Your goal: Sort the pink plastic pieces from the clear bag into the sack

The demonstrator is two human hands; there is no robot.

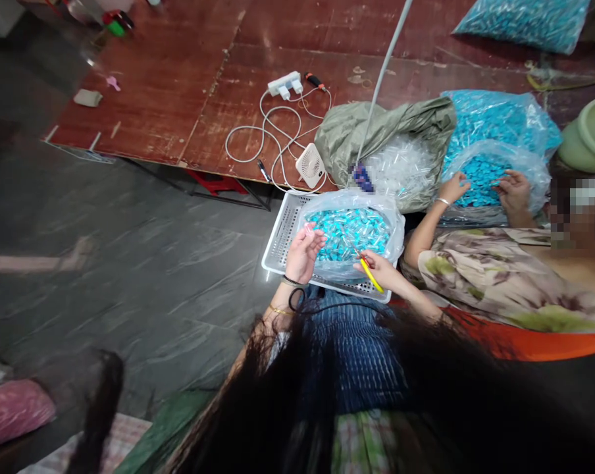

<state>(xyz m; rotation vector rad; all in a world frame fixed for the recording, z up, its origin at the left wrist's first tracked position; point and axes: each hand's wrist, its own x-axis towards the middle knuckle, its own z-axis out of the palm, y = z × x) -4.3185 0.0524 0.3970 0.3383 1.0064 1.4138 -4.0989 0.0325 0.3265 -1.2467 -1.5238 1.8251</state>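
A white plastic basket [284,238] holds a clear bag filled with small blue and clear pieces [349,227]. Over the bag's left side is my left hand [305,250], palm up with curled fingers; something small and clear seems to be at its fingertips, too small to name. My right hand [379,270], at the bag's lower right edge, is closed on a yellow-handled tool [372,275]. The tool's thin tip points up and left over the pieces.
A person's hands [515,191] work in another bag of blue pieces [482,174] at right. On the red-brown table [154,85] lie a power strip [284,84], cables, a small fan [310,164] and an open grey-green sack [341,135]. A green bucket [586,141] stands far right.
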